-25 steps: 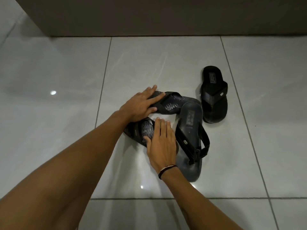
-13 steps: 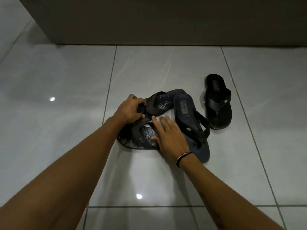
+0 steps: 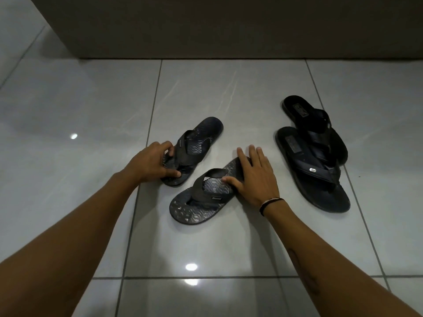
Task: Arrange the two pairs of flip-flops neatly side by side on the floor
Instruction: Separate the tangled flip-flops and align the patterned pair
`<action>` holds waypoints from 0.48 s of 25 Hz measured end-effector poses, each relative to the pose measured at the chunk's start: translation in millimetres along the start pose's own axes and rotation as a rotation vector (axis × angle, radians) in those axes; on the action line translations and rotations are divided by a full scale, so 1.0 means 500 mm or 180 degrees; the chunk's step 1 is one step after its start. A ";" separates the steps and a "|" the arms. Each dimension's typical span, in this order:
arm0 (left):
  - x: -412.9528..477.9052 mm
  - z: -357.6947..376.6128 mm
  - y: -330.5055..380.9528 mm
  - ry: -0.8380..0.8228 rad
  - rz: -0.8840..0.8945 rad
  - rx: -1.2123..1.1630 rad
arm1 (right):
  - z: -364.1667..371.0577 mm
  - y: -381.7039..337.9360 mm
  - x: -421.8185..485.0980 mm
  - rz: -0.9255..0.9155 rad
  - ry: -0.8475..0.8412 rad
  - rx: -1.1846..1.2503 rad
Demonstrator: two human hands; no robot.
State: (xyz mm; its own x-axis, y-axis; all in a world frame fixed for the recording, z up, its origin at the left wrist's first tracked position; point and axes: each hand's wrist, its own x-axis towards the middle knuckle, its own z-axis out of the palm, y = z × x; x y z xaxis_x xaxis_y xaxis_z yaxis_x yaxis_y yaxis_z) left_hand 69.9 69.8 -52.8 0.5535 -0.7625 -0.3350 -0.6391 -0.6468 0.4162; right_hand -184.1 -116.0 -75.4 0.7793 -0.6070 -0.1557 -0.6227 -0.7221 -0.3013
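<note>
Two dark patterned flip-flops lie on the tiled floor, both angled toward the upper right. My left hand (image 3: 153,164) grips the toe end of the far patterned flip-flop (image 3: 199,140). My right hand (image 3: 254,177) lies flat over the heel end of the near patterned flip-flop (image 3: 201,202), thumb on its footbed. To the right sits the plain black pair: the larger black flip-flop (image 3: 309,172) lies nearer me, and the second black flip-flop (image 3: 313,122) overlaps its upper right edge.
Glossy grey floor tiles (image 3: 217,248) with dark grout lines spread all around. A dark wall or cabinet base (image 3: 206,30) runs along the back. Light spots reflect on the floor in front of me.
The stacked heap has come apart. The two patterned flip-flops moved left and now lie separately under my hands. The larger black one moved right, next to its mate.
</note>
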 end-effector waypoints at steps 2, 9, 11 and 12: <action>0.003 -0.006 0.006 0.0277 0.0092 0.0227 | 0.004 -0.033 -0.024 0.0166 0.0408 0.0400; 0.070 -0.021 0.103 -0.0923 0.0751 0.1283 | 0.024 -0.109 -0.074 -0.0008 -0.0663 0.0319; 0.067 -0.024 0.115 -0.0958 0.0578 0.1393 | 0.025 -0.107 -0.061 -0.0165 -0.0801 0.0159; 0.062 -0.027 0.116 -0.0922 0.0515 0.1419 | 0.024 -0.107 -0.051 -0.0212 -0.0802 0.0186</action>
State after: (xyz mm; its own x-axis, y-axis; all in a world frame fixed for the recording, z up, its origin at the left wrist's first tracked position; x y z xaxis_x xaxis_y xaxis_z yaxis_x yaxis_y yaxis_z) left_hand 57.4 9.0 -27.7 0.3003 -0.7851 -0.5416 -0.9027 -0.4174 0.1045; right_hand -169.8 -58.3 -66.6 0.8159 -0.4518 -0.3609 -0.5701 -0.7329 -0.3713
